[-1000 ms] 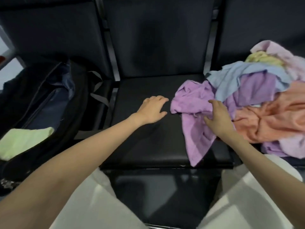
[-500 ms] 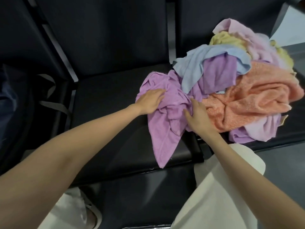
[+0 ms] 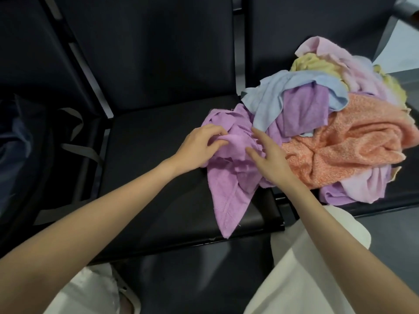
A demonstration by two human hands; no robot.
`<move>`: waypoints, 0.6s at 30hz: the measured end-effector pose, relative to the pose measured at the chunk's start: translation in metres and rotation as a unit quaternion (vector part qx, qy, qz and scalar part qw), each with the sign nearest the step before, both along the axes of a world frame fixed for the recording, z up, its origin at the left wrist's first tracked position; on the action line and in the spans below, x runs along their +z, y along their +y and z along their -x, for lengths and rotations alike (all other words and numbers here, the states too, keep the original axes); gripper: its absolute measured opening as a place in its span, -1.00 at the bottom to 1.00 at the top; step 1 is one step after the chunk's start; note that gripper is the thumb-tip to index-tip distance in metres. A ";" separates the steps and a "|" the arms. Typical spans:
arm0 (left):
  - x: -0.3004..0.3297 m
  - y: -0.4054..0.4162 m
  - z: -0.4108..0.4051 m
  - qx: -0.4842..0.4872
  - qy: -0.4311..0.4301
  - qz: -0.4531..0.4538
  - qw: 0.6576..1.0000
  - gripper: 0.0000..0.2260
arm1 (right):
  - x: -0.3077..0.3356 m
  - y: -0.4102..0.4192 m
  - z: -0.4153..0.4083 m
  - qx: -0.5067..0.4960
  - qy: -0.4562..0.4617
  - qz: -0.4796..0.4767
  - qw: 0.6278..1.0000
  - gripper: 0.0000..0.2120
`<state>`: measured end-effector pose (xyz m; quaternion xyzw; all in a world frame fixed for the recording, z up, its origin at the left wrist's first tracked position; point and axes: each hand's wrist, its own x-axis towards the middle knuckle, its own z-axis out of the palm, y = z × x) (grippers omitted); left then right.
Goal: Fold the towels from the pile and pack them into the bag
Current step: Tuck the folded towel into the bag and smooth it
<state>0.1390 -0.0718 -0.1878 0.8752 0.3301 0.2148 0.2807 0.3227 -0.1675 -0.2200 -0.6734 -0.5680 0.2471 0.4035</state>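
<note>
Both hands have shifted: left hand (image 3: 199, 146) pinches one purple towel (image 3: 229, 182), right hand (image 3: 269, 159) rests spread on it.

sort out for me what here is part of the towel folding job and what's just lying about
Part of the job:
- purple towel, left hand pinching it, right hand touching it
- towel pile
- bag, dark, at the left edge

Just lying about:
- black seats
- grey strap
</note>
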 end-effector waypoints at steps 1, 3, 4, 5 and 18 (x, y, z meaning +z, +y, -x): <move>0.006 -0.007 0.007 -0.001 -0.008 0.003 1.000 -0.93 | 0.004 -0.002 0.003 0.019 -0.007 -0.005 1.000 -0.57; 0.014 -0.019 0.022 0.001 -0.015 0.008 1.000 -0.93 | 0.008 -0.004 0.010 0.044 -0.033 -0.003 0.998 -0.77; 0.016 -0.023 0.030 0.001 -0.015 0.014 1.000 -0.92 | 0.009 -0.005 0.013 0.053 -0.032 0.008 0.998 -0.86; 0.017 -0.027 0.038 0.003 -0.014 0.025 1.000 -0.91 | 0.011 -0.007 0.016 0.061 -0.016 0.020 0.998 -0.88; -0.027 -0.071 0.121 0.129 0.103 -0.011 0.986 -0.77 | 0.020 -0.041 0.079 0.023 0.271 0.124 0.954 -0.92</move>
